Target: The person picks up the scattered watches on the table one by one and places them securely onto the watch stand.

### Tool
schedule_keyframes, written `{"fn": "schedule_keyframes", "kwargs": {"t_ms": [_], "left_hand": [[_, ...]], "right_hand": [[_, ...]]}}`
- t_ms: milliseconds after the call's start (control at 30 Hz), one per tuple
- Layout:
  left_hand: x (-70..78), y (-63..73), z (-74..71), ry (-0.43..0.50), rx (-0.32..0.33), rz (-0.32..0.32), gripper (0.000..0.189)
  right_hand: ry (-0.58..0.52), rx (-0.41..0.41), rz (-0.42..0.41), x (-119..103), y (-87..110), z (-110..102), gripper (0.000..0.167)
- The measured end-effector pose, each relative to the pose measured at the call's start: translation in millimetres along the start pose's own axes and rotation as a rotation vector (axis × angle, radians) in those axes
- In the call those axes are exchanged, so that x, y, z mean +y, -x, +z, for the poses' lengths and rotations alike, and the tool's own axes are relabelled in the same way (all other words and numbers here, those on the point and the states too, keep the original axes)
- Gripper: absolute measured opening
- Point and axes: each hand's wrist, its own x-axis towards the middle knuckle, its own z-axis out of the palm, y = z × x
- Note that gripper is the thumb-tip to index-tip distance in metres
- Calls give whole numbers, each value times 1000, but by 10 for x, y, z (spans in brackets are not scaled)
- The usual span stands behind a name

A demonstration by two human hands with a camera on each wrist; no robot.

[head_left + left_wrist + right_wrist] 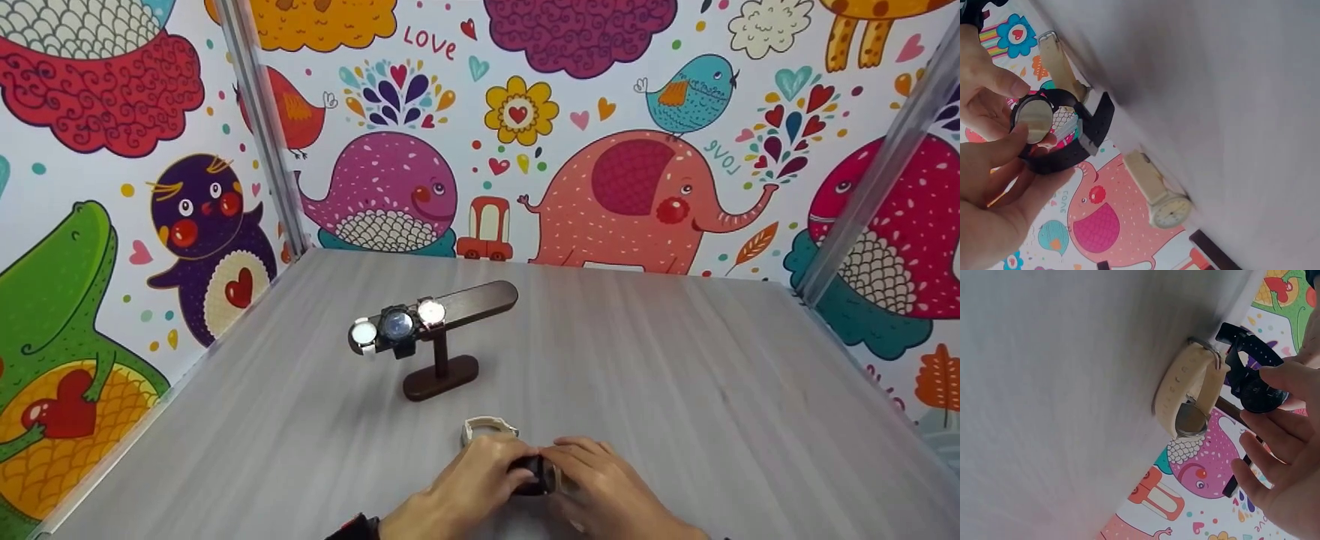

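In the head view, my left hand (474, 480) and right hand (611, 487) meet low in the middle over a black wristwatch (534, 480). Thumb and fingers of the left hand pinch its case, with the thumb on the metal back (1036, 119). From the other side, the right hand (1289, 444) pinches the case edge between thumb and fingers. Its black strap (1064, 157) forms a loop. A cream-strapped watch (487, 422) with a pale dial lies just beyond the left hand. Another cream watch (1182, 391) stands on its side by the right hand, partly hidden in the head view.
A dark brown watch stand (480, 300) is farther back, left of centre. Along the left of its bar sit a white watch (364, 332), a dark blue-faced watch (397, 325) and a light-faced watch (432, 312). Printed walls (450, 75) enclose the grey table (675, 360).
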Motion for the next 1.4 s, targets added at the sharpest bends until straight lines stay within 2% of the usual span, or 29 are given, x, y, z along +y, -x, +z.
{"fn": "schedule_keyframes", "kwargs": {"t_ms": [167,333,500,667,767,867,1033,1300,1400], "left_hand": [[29,-45,-37,116,84,-47,18],[85,-130,-99,196,214,-85,18],[155,-240,-115,191,384,-37,19],[219,-312,-67,206,535,16,23],[251,-337,-28,216,618,45,25],[280,-371,-4,216,689,81,26],[320,-431,22,199,772,171,27],[368,-459,37,93,777,296,32],[377,-465,37,75,783,307,34]], "right_hand": [[0,29,62,-25,1,-63,63],[-57,99,207,-50,-29,-167,68],[-189,171,362,-64,-122,-257,59],[-390,136,581,-111,-229,-379,50],[-508,121,673,-143,-285,-446,49],[-548,168,658,-164,-320,-479,50],[-532,275,555,-176,-390,-503,54],[-484,356,531,-212,-553,-587,55],[-414,398,468,-197,-589,-602,58]]}}
